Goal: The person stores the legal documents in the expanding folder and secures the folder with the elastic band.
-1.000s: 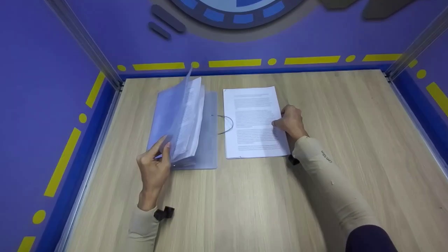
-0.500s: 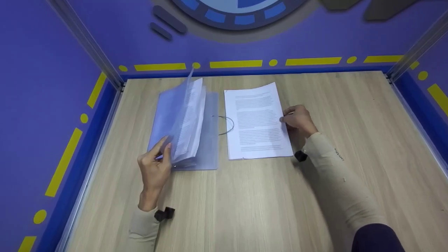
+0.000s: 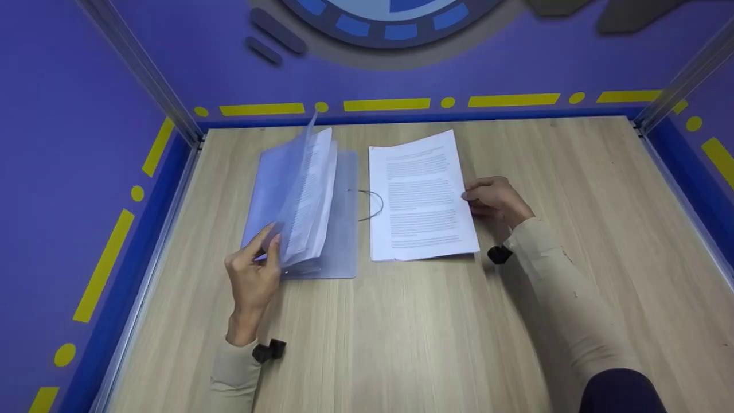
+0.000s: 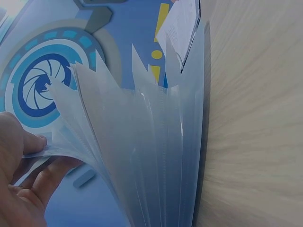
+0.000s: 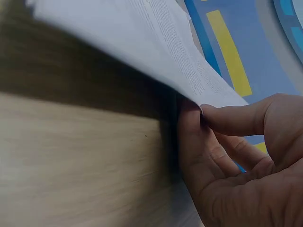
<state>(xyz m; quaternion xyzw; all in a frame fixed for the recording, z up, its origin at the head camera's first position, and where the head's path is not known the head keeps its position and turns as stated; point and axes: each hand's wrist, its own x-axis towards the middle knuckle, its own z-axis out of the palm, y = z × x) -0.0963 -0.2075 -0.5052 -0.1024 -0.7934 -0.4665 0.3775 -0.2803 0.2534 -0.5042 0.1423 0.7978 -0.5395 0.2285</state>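
A clear plastic folder (image 3: 344, 241) with several sleeves stands partly open at the left of the table. My left hand (image 3: 250, 278) pinches its raised cover and front sleeves near the lower corner; in the left wrist view the sleeves (image 4: 142, 142) fan apart. Printed pages (image 3: 317, 195) show inside the folder. To its right lies a stack of printed paper (image 3: 421, 201). My right hand (image 3: 496, 198) pinches this stack's right edge between thumb and fingers, and the right wrist view has that edge of paper (image 5: 118, 38) lifted off the table.
A thin dark cord loop (image 3: 378, 203) reaches from the folder's right edge over the stack's left margin. The wooden table (image 3: 413, 338) is bordered by blue panels (image 3: 516, 69) at the back and both sides.
My right hand has shifted a little to the right and its grip moved to the paper's very edge. The stack's right side has risen. The left hand and folder have kept still.
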